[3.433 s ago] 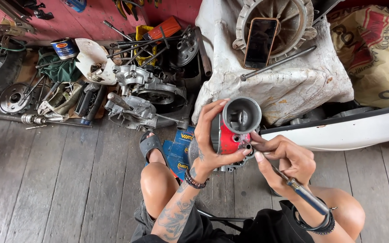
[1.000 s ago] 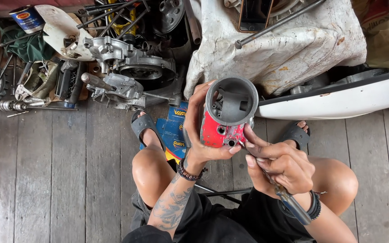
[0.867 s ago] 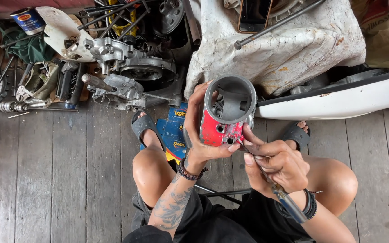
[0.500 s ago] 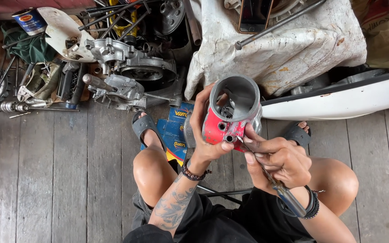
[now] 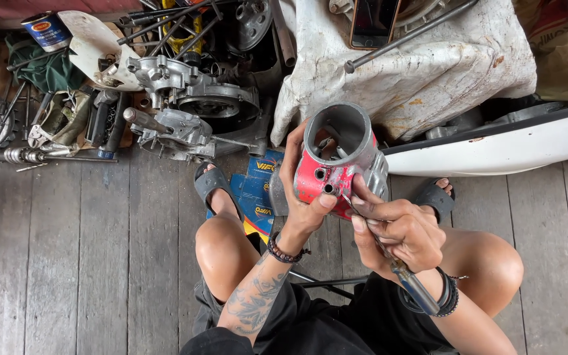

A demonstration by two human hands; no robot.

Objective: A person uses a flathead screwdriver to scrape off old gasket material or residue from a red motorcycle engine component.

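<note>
The left hand [image 5: 304, 197] is wrapped around a round metal cylinder housing [image 5: 340, 154], grey at its open mouth and painted red on the side facing the person, with the thumb pressed on the red face and the fingers closed behind it, so the part is clamped firmly and held up in the air above the knees, clear of the floor. The right hand [image 5: 399, 227] is closed on a thin screwdriver [image 5: 389, 256], its clear handle running back under the wrist and its tip set against a small hole low on the red face, right beside the left thumb. The person squats on a grey plank floor [image 5: 67, 263], in grey sandals [image 5: 212, 187], with beaded bands on both wrists. Just under the housing, between the feet, lies a blue and yellow cardboard box [image 5: 258, 190]. Beyond the left knee, towards the far left edge of the floor, sits a bare engine crankcase [image 5: 192, 112] among loose rods and tools, with a small tin can [image 5: 47, 31] in the far left corner. Straight ahead is a dirty white cloth [image 5: 428, 72] draped over something bulky, a phone [image 5: 373, 23] lying on top, and to the right of it a curved white body panel [image 5: 514, 148].
</note>
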